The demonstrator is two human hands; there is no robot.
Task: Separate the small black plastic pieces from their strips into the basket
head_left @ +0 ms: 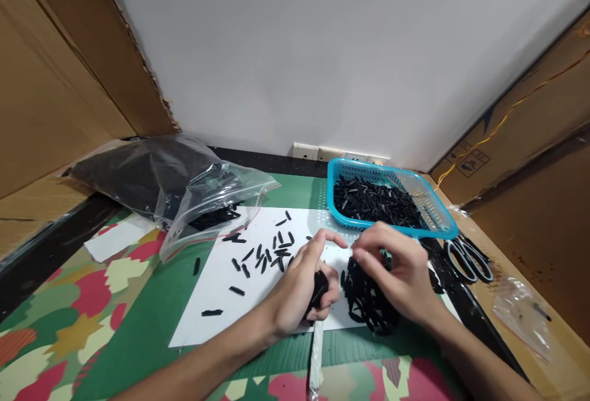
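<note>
My left hand [302, 287] rests on a white sheet of paper [216, 290] and is closed round a bunch of small black pieces [319, 290]. Its thumb and forefinger reach towards my right hand [396, 272], whose fingertips pinch together just above a heap of the same black pieces [369, 305]. More black pieces [262, 256] lie scattered over the paper to the left of my hands. Whether the right fingertips hold a piece cannot be made out.
A blue plastic basket [442, 213] with several black pieces stands behind my right hand. A clear bag of black pieces [157, 179] lies at the back left. Scissors [468, 259] and a small clear bag [520, 312] lie at the right. Cardboard walls stand on both sides.
</note>
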